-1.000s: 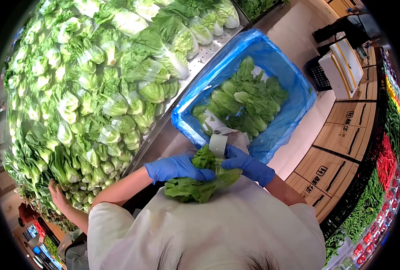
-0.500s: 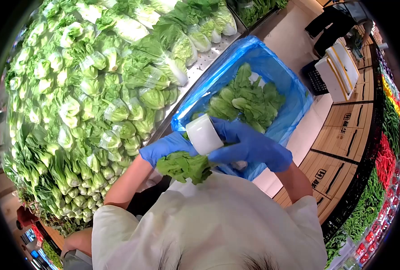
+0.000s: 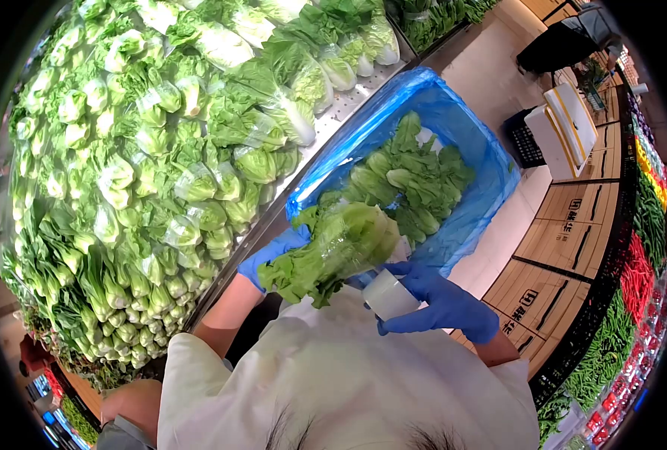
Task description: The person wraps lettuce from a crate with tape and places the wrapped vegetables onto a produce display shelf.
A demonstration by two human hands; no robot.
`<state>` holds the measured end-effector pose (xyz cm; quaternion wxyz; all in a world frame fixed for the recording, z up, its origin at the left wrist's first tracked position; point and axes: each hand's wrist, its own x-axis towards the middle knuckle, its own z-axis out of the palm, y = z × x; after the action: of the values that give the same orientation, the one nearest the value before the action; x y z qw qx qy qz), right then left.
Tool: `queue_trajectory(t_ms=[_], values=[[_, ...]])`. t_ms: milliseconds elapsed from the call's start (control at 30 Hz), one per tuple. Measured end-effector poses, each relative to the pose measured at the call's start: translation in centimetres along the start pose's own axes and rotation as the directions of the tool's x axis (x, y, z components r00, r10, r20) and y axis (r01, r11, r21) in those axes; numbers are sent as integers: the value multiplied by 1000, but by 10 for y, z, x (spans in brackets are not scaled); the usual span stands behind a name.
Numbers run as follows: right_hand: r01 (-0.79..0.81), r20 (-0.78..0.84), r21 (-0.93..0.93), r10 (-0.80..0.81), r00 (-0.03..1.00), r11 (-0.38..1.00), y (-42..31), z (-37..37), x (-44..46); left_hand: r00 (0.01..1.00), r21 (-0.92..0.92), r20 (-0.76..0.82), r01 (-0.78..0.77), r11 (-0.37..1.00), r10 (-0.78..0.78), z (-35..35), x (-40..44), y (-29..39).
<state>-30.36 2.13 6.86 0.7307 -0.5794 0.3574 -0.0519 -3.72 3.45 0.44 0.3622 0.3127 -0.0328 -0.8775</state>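
A leafy head of lettuce [image 3: 348,240] lies sideways in front of my chest, above the front end of the blue-lined bin [image 3: 465,244]. My left hand [image 3: 273,259], in a blue glove, holds it from the left side, with most of the fingers hidden behind leaves. Clear film glints across the lettuce. In my gloved right hand [image 3: 450,306] is a white roll of clear film [image 3: 390,295], gripped between thumb and fingers close to the lettuce's pale base. Several loose green heads [image 3: 412,172] rest inside the bin.
To the left, a sloping display [image 3: 146,180] is packed with cabbages, lettuces and bok choy, edged by a metal ledge [image 3: 352,97]. White foam boxes [image 3: 566,127] and a dark crate [image 3: 525,139] stand at upper right, near another person [image 3: 573,37]. Wood-panelled produce stands [image 3: 566,232] curve along the right.
The roll has moved down and right with my right hand, away from my left hand. The lettuce, mostly covered by my hands before, now shows broadly with its base toward the right.
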Motion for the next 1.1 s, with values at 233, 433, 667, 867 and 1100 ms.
queue_trajectory(t_ms=[233,433,667,867,1100], values=[[223,95,-377,-202,975,899,59,-7,20,984,609,176,-99,787,-13,-19,23,9],[99,157,166,-125,980,981,90,-30,47,970,925,119,-30,380,-212,43,15,27],[-81,92,651,27,995,755,66,-57,65,974,944,160,-104,312,-160,48,21,35],[59,-52,377,-42,998,925,-1,-54,69,981,827,194,-176,534,23,12,41,20],[194,-122,143,-177,977,971,-31,-56,87,965,854,264,-237,463,6,22,35,33]])
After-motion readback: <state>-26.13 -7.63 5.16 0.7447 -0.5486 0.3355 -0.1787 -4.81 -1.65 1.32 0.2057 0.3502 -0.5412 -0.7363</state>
